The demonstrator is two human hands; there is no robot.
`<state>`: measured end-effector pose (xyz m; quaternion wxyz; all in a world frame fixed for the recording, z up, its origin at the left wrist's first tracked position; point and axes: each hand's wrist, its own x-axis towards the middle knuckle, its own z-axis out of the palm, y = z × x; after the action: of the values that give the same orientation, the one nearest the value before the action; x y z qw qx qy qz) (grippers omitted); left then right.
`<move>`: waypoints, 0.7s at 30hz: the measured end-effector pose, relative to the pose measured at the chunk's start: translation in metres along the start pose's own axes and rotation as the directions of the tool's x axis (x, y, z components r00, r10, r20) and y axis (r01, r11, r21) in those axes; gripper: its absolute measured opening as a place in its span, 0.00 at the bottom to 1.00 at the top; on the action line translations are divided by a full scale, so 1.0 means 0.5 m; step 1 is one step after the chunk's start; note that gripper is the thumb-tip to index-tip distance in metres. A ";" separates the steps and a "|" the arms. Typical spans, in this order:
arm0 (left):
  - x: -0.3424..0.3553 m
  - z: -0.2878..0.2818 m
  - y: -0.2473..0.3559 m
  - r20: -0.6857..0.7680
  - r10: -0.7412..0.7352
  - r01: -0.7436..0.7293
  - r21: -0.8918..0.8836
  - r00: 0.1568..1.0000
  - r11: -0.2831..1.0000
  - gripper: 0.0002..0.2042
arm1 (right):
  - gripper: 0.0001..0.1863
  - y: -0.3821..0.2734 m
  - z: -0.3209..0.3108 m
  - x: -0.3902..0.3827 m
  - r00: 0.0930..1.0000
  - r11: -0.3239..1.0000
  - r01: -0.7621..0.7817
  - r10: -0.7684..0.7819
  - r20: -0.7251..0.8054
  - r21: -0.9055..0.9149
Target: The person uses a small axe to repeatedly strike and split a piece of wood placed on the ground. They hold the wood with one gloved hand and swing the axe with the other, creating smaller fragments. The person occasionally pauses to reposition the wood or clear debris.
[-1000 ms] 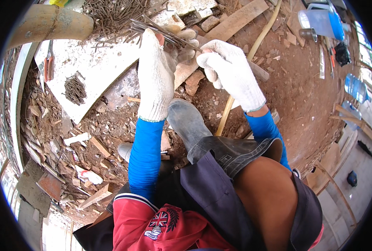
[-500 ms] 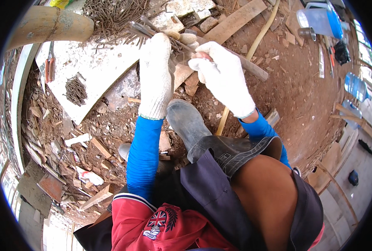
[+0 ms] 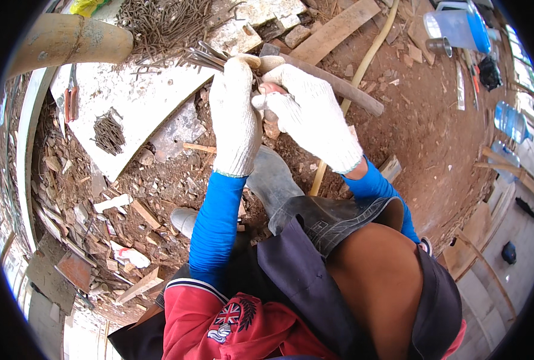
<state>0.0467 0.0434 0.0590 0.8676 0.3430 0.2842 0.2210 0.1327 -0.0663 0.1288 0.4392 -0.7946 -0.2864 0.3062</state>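
My left hand, in a white knit glove, is closed round a bundle of thin metal rods whose ends stick out to its left. Close beside it my right hand, gloved the same way, is also closed, with a bare fingertip showing at a hole in the glove. Its fingers meet the left hand's at the bundle, and what they grip there is mostly hidden. Beyond the hands lies a heap of bent rods. A smaller pile of short rods rests on the white board, near red-handled pincers.
A thick bamboo pole juts in at the upper left. Wood planks and a round wooden stick lie past the hands. At right are a blue-lidded plastic container, a metal cup and water jugs. Rubble covers the dirt.
Both hands have drawn together and the left has shifted slightly right and nearer to me. The bundle has moved with them, with less of it showing between the hands.
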 end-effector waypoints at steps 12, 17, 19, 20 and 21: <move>0.008 -0.007 0.001 0.045 -0.012 0.014 -0.033 0.999 0.999 0.17 | 0.13 0.015 -0.015 -0.021 0.998 0.980 -0.034 0.043 -0.041 0.196; -0.009 0.005 -0.019 0.102 -0.124 0.143 -0.202 0.987 0.969 0.15 | 0.16 0.023 0.009 -0.016 0.986 0.990 0.037 -0.014 -0.164 0.136; -0.012 0.010 -0.016 0.039 -0.057 0.060 -0.075 0.998 0.995 0.15 | 0.14 0.027 0.004 -0.015 0.983 0.997 0.022 -0.008 -0.184 0.072; -0.014 0.013 -0.012 0.041 -0.045 0.047 -0.042 0.998 0.998 0.15 | 0.13 0.038 -0.002 -0.013 0.970 0.996 0.080 -0.084 -0.228 -0.025; -0.017 0.034 0.011 0.044 -0.038 0.038 -0.009 0.998 0.999 0.16 | 0.13 0.058 -0.005 -0.011 0.950 0.984 0.129 -0.159 -0.267 -0.125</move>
<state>0.0502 0.0344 0.0760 0.8794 0.3381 0.2703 0.1982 0.1364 -0.0848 0.1058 0.4532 -0.8287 -0.2953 0.1439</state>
